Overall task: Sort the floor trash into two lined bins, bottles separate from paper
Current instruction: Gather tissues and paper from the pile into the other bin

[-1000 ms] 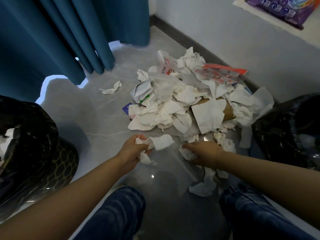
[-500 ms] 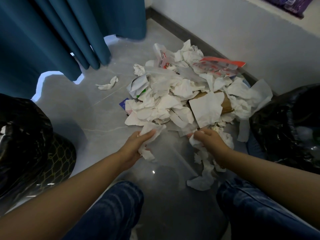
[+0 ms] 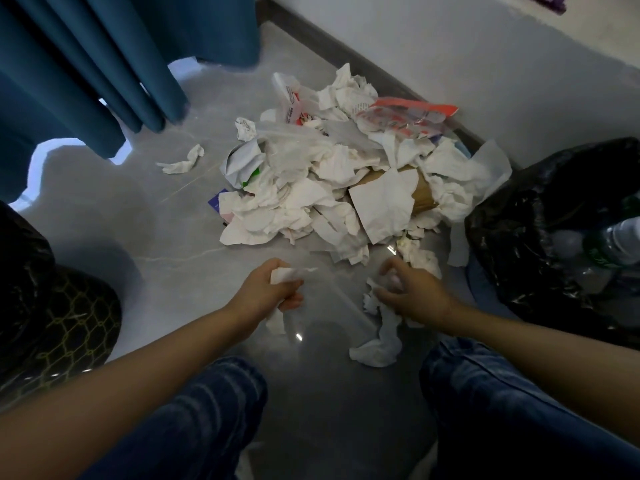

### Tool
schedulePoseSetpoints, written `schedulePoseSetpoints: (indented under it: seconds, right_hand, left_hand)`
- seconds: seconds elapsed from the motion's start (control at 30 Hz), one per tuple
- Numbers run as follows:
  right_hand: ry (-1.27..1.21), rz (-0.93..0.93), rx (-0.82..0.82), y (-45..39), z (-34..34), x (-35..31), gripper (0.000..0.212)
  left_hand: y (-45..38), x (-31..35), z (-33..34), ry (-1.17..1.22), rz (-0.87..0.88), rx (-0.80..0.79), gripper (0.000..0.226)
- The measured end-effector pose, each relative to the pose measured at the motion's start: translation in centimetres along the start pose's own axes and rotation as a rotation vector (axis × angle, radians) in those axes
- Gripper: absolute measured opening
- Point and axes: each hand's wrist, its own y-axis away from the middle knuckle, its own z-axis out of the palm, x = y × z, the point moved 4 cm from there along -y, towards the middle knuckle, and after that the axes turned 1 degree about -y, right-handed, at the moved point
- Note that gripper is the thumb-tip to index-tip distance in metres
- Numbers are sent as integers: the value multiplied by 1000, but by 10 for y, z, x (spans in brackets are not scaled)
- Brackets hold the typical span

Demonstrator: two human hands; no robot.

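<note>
Bottles (image 3: 620, 242) already sit in the right bin (image 3: 519, 216), but a large paper pile (image 3: 329, 188) remains; left hand (image 3: 273, 292) clutches tissue (image 3: 287, 273), right hand (image 3: 412, 292) half-curled over scraps (image 3: 381, 341).

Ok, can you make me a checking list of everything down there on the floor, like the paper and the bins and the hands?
Surface: grey glossy floor, partly bare.
Job's things: white paper pile near the wall; left bin and right bin, both black-lined; bottles in the right one.
Clutter: red and clear wrapper, brown cardboard, stray tissue.
Hands: left hand closed on crumpled tissue; right hand gathering tissue scraps, grip unclear.
Cables: nothing seen.
Surroundings: blue curtain, white wall, person's jeans.
</note>
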Motion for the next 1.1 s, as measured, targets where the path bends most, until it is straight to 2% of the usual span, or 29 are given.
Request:
schedulePoseSetpoints:
  seconds: [0.07, 0.1, 0.2, 0.3, 0.4, 0.47, 0.5, 0.57, 0.67, 0.73, 0.83, 0.9, 1.03, 1.1]
  right_hand:
    - [321, -57, -155, 0, 12, -3, 47]
    - [386, -73, -177, -1, 17, -5, 48]
    - [343, -75, -163, -10, 24, -8, 38]
    - [136, -50, -66, -19, 21, -8, 23]
    - [-218, -18, 163, -20, 3, -18, 14]
    - [-400, 45, 254, -18, -8, -19, 13]
    - [-469, 76, 279, -17, -12, -15, 12]
    - [-570, 111, 328, -13, -19, -4, 11]
    - [-708, 156, 318, -3, -19, 17, 23]
    - [-650, 146, 308, 4, -17, 30, 23]
    - [-411, 90, 288, 11, -14, 46, 10]
    - [-263, 65, 206, 14, -9, 52, 10]
    - [91, -54, 11, 17, 2, 49, 39]
    - [176, -84, -50, 17, 6, 47, 42]
  left_hand:
    - [1, 2, 6, 13, 30, -58, 12]
    - [1, 2, 8, -8, 38, -84, 14]
    - [3, 2, 15, -122, 62, -140, 17]
    - [4, 1, 20, -248, 91, -154, 22]
    - [6, 2, 27, -333, 81, -205, 11]
    - [5, 4, 32, -506, 136, -222, 35]
    - [4, 6, 35, -637, 182, -204, 41]
    - [6, 12, 47, -860, 319, -187, 39]
    - [17, 15, 82, -1093, 582, -322, 36]
    - [22, 8, 106, -1188, 686, -416, 37]
    - [22, -12, 130, -1292, 705, -500, 50]
    - [19, -25, 137, -1372, 709, -546, 62]
    - [8, -34, 128, -1510, 706, -538, 63]
    - [5, -33, 119, -1497, 724, -491, 58]
